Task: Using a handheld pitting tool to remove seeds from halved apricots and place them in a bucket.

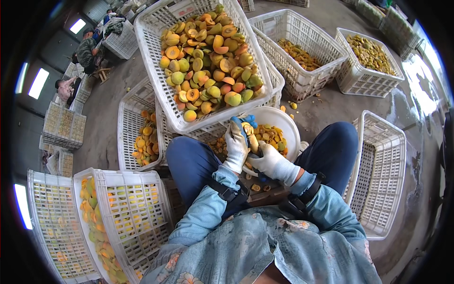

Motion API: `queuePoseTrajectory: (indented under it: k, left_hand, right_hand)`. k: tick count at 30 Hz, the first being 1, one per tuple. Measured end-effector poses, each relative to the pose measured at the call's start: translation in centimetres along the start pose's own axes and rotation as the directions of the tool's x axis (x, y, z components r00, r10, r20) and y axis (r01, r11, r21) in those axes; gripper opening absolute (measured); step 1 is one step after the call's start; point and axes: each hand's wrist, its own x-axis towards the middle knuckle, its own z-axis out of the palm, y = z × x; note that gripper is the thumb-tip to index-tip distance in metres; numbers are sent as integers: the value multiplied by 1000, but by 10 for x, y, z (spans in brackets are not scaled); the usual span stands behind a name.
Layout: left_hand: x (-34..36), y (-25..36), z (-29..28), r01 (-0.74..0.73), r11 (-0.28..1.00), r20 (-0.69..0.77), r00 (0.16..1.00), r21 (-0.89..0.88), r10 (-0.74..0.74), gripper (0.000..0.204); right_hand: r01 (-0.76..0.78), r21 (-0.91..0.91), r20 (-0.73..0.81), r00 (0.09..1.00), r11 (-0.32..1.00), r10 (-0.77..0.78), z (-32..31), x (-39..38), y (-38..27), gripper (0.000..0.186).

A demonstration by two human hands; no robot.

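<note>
My left hand (237, 142), in a white glove with blue fingertips, is closed around a piece of yellow fruit (247, 128). My right hand (273, 160), in a white glove, grips a short tan-handled tool (254, 143) whose upper end meets that fruit. Both hands are above a white round basin (291, 128) standing between my knees, with cut orange fruit pieces (272, 137) inside. Just beyond, a tilted white crate (146, 57) is heaped with halved apricots (208, 66). Fingers hide part of the tool and fruit.
A crate (362, 142) with a dark bottom stands at right. Two crates (326, 52) (369, 78) of cut fruit stand at far right. Stacked fruit crates (127, 189) are at near left, another (125, 123) behind them. Other people (87, 52) sit at far left.
</note>
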Motion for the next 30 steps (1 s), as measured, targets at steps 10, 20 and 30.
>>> queuePoseTrajectory:
  k: [10, 20, 30]
  left_hand:
    - [3, 35, -13, 324, 943, 281, 901, 73, -332, 62]
    - [6, 33, -13, 268, 920, 312, 881, 285, -354, 67]
    - [-2, 20, -4, 460, 880, 204, 856, 121, -475, 71]
  right_hand:
    - [-515, 624, 485, 845, 588, 225, -31, -14, -29, 11]
    - [-529, 747, 530, 840, 402, 121, -19, -16, -12, 10]
    - [-242, 675, 285, 957, 697, 56, -3, -19, 4, 12]
